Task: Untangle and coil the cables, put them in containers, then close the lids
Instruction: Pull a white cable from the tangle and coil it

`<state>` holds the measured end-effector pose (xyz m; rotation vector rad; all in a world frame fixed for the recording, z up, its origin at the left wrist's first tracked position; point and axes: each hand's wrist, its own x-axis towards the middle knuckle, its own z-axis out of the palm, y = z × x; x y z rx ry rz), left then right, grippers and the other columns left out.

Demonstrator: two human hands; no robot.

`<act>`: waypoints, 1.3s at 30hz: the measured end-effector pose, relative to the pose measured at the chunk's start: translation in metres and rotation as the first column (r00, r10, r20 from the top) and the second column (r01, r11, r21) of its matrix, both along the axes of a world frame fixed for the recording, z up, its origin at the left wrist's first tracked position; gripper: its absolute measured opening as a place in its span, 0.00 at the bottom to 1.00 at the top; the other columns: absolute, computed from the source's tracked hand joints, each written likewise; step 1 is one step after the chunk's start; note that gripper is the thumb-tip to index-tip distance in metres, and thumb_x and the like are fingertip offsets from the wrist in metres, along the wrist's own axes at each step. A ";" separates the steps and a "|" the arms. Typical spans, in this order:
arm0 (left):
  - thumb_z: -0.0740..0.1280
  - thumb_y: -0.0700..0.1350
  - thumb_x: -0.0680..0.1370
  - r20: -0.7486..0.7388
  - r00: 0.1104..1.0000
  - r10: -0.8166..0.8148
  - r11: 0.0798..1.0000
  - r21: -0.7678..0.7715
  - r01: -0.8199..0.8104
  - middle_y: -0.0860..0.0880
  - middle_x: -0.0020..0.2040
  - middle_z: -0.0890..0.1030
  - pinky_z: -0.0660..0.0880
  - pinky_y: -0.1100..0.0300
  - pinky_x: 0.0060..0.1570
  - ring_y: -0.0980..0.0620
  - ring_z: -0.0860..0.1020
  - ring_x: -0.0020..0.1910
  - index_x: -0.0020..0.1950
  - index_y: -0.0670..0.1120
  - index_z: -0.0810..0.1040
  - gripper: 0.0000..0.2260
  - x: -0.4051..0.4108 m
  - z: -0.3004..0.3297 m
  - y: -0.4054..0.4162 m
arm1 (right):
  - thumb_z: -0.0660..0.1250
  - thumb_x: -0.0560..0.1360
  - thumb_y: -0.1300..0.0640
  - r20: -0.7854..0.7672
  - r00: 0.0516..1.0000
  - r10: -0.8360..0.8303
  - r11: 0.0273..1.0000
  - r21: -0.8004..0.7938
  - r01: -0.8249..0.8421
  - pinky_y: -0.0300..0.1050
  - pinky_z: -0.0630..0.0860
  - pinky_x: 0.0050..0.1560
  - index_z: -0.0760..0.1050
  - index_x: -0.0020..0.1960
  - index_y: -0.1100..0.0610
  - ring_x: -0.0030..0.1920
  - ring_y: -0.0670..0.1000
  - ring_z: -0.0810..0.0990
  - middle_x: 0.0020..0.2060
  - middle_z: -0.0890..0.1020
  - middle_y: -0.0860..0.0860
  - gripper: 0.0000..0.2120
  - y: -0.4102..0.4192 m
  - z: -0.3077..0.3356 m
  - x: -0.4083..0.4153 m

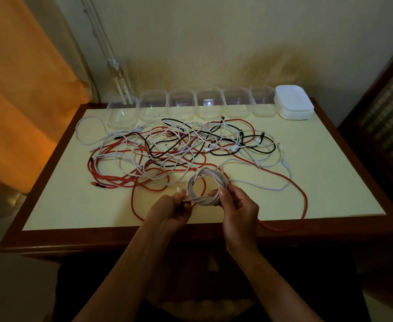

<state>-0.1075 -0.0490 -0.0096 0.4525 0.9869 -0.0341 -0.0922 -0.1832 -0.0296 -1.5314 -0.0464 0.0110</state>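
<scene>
A white cable coil (pixel 202 183) of several loops hangs just above the table's near edge. My right hand (pixel 238 211) grips the coil's lower right side. My left hand (pixel 172 211) pinches the coil's loose end, whose plug sticks up beside my fingers. Behind the coil a tangle of cables (pixel 174 149) in white, red and black spreads across the middle of the table. One long red cable (pixel 303 198) loops out to the right and over the front edge. Several clear open containers (pixel 210 105) stand in a row along the back. A stack of white lids (pixel 293 104) sits at the back right.
The table (pixel 318 159) has a pale top and a dark wooden rim. An orange curtain (pixel 16 101) hangs at the left, a wall stands behind, and dark furniture (pixel 391 117) is at the right.
</scene>
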 end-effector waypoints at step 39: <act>0.68 0.38 0.77 0.155 0.936 -0.315 0.833 0.519 0.194 0.41 0.47 0.84 0.80 0.57 0.46 0.49 0.83 0.43 0.53 0.40 0.80 0.06 0.013 -0.006 0.032 | 0.69 0.78 0.57 -0.177 0.953 0.247 0.876 -0.380 -0.298 0.39 0.79 0.33 0.80 0.60 0.58 0.35 0.47 0.84 0.41 0.86 0.52 0.12 0.018 0.008 0.060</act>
